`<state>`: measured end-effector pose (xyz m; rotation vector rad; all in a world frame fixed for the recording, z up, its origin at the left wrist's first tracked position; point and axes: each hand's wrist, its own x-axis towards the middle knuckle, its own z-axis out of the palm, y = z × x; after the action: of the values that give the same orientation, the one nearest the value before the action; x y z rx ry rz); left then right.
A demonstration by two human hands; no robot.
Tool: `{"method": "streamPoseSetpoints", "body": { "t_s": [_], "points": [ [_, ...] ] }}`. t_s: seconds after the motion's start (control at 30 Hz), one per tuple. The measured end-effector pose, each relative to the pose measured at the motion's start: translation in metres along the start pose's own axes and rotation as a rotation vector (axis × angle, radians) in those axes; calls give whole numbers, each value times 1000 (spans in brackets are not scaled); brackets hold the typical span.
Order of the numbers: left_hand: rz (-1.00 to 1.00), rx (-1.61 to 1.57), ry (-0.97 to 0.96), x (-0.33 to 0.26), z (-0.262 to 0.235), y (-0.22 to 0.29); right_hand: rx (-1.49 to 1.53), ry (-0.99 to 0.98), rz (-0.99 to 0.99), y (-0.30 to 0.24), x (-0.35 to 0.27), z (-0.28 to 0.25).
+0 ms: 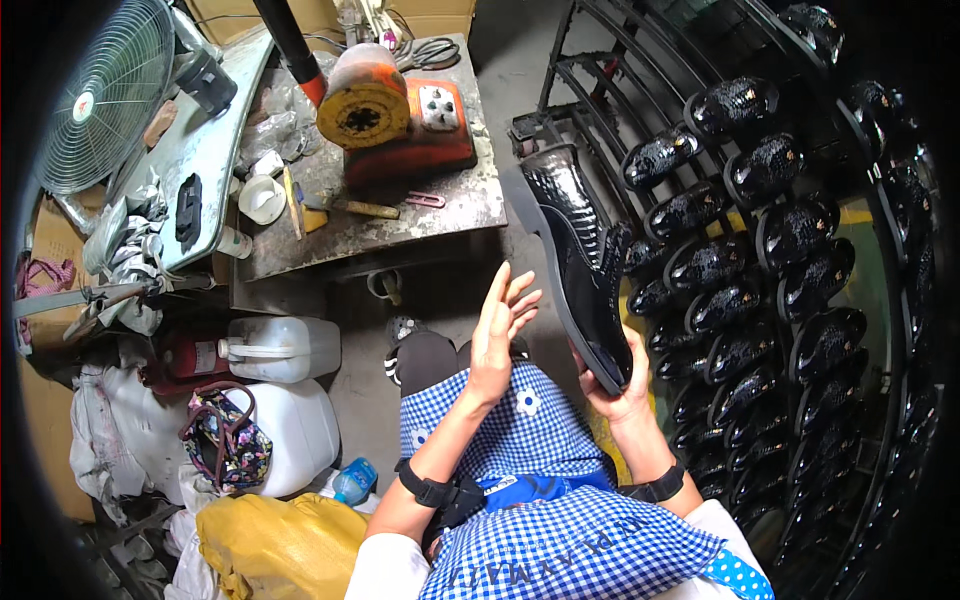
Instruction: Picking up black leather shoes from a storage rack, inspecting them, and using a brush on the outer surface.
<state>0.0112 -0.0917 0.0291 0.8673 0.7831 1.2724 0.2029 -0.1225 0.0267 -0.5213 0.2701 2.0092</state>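
A black shoe [572, 235] with a glossy, scale-patterned front is held up on its side, its dark sole edge facing left. My right hand [625, 395] grips it by the near end, fingers wrapped behind and thumb on the inner side. The shoe's far end reaches toward the rack, close to the bench corner. My left hand [493, 338] hangs in the air left of the sole, palm turned toward it, fingers stretched and apart, with nothing in it and not touching the shoe.
Several glossy black shoes [800, 230] fill a metal rack [590, 75] on the right. Ahead stands a worn bench [470, 185] with an orange machine [400, 130]. Left are a fan [105, 95], a white jug [290, 350], a floral bag [232, 440] and yellow cloth [275, 540].
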Motion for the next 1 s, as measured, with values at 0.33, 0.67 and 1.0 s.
{"method": "streamPoseSetpoints", "body": {
  "t_s": [0.33, 0.67, 1.0],
  "points": [
    [-48, -26, 207, 11, -17, 10, -21, 78, 40, -5, -5, -18],
    [-175, -253, 22, 28, -39, 65, -704, -81, -307, -6, -1, -31],
    [-112, -208, 13, 19, -26, 75, -1003, -192, -447, -27, 0, -40]
  ]
}}
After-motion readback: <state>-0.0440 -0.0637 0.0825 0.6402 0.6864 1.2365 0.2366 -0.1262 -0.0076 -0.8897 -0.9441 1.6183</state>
